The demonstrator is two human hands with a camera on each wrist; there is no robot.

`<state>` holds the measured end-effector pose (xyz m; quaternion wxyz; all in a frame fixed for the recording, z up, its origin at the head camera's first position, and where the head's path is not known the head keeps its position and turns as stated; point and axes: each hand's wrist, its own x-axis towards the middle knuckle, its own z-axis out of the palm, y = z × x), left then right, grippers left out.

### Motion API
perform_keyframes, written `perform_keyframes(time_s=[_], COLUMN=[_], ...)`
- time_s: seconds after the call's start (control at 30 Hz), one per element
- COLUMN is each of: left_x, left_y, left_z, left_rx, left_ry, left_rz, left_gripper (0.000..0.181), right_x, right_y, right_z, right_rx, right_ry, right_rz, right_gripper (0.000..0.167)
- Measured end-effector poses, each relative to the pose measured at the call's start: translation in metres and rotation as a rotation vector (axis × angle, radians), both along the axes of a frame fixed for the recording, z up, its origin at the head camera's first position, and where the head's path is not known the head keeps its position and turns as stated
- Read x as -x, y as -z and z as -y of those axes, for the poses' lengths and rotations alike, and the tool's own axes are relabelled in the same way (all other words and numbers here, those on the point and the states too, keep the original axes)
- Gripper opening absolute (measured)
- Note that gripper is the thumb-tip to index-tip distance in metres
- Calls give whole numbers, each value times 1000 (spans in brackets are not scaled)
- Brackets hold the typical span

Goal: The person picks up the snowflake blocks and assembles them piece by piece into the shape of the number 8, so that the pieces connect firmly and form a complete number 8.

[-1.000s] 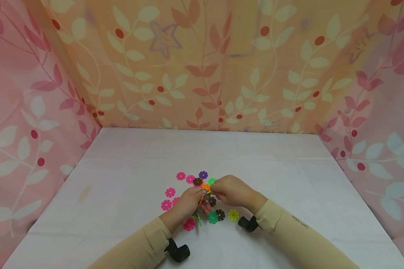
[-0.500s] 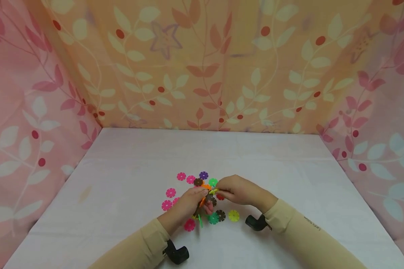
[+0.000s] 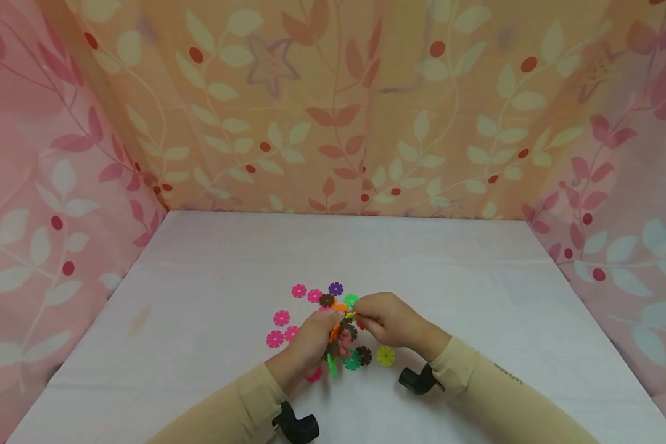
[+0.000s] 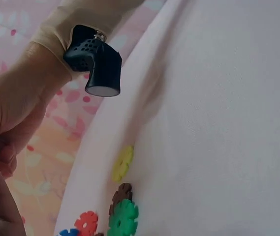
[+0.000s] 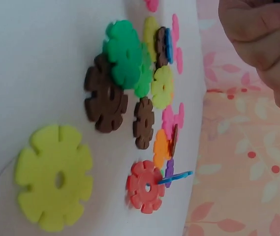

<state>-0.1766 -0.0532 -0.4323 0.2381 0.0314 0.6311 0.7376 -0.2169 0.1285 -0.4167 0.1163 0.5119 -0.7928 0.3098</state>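
In the head view my left hand (image 3: 313,333) holds a joined cluster of notched plastic discs above the table. An orange disc (image 3: 335,333) and a green disc (image 3: 332,365) show beside its fingers. A yellow disc (image 3: 351,315) stands at the top of the cluster, and my right hand (image 3: 388,317) pinches its edge with curled fingers. In the left wrist view the right hand (image 4: 12,113) appears at the left edge; the held discs are out of sight there. The left hand (image 5: 263,44) fills the upper right corner of the right wrist view.
Loose notched discs lie around the hands on the white tablecloth (image 3: 200,265). Among them are a yellow disc (image 5: 56,177), a red disc (image 5: 146,187) with a blue disc (image 5: 176,178) standing against it, and several pink ones. Patterned curtains (image 3: 333,111) enclose the table.
My right hand shifted rightward, then came slightly back left and down, still at the yellow disc. The left hand tilted a little, and the green disc now shows more of its face.
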Motion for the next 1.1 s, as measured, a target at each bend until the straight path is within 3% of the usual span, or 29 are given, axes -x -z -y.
perform_keyframes(time_s=[0.17,0.6,0.7,0.87,1.1], left_x=[-3,-5,-4,1,4], left_y=[-5,-4,-7,-16,-17], left_z=[0,-1,1,5,11], left_rx=[-37,-119,-135,-103,-34], left_ry=[-15,-55,-24,65,96], left_rz=[23,110,86,-23,-35], left_gripper=[33,31,34,38,33], right_x=[1,1,3,7,9], right_y=[1,7,1,-14,-13], right_z=[3,7,3,-6,-13], right_rx=[70,68,46,-10,-50], right_ry=[-9,24,-4,-44,-58], right_rz=[-24,78,110,172,141], right_gripper=[18,23,18,10,9])
